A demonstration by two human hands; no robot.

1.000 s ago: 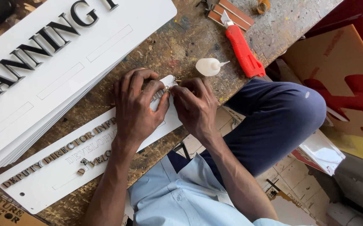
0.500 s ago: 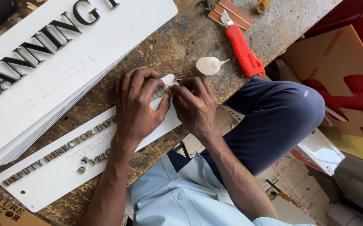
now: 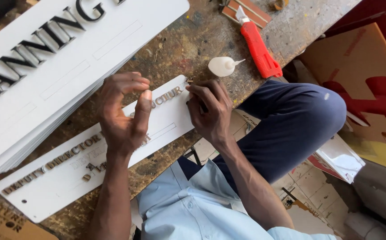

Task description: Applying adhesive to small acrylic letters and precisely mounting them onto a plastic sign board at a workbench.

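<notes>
Nameplate under both hands: left lifted, fingers spread; right pinching sth (tiny) at edge.

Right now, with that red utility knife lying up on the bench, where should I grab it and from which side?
Take the red utility knife by its thick red handle, near the end at the bench edge, coming from the side of the raised knee. The blade points away toward the far edge, and the white glue bottle sits close on the other side.

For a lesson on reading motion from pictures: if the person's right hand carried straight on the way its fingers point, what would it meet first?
The right hand points up the bench past the sign plate's end; the small white glue bottle looks first in line, though depth is unclear.
</notes>
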